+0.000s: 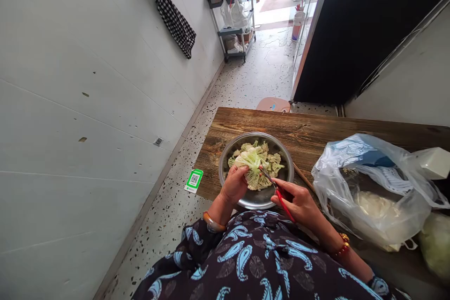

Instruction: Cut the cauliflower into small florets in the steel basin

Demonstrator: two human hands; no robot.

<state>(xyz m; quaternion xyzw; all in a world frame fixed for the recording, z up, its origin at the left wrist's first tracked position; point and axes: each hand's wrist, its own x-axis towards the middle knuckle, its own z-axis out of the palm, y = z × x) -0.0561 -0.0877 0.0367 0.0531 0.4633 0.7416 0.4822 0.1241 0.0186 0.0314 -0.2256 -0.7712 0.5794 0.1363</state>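
Note:
My left hand (235,184) grips a pale green-white piece of cauliflower (251,156) over a steel bowl (290,168). In my right hand (298,199) is a pair of scissors with red handles (283,202). The metal blades reach toward the stem of the held cauliflower, close to my left fingertips; whether they touch it I cannot make out. Several cut cauliflower florets (275,164) lie in the bowl beneath. The bowl stands on the dark wooden table, near its front edge.
A clear plastic bag (372,187) spreads over the table (253,122) on the right, beside a white box (435,163). A green QR card (194,181) sits at the left edge. Beyond are a pink stool (273,104) and a grey cart (235,30). A white wall rises at left.

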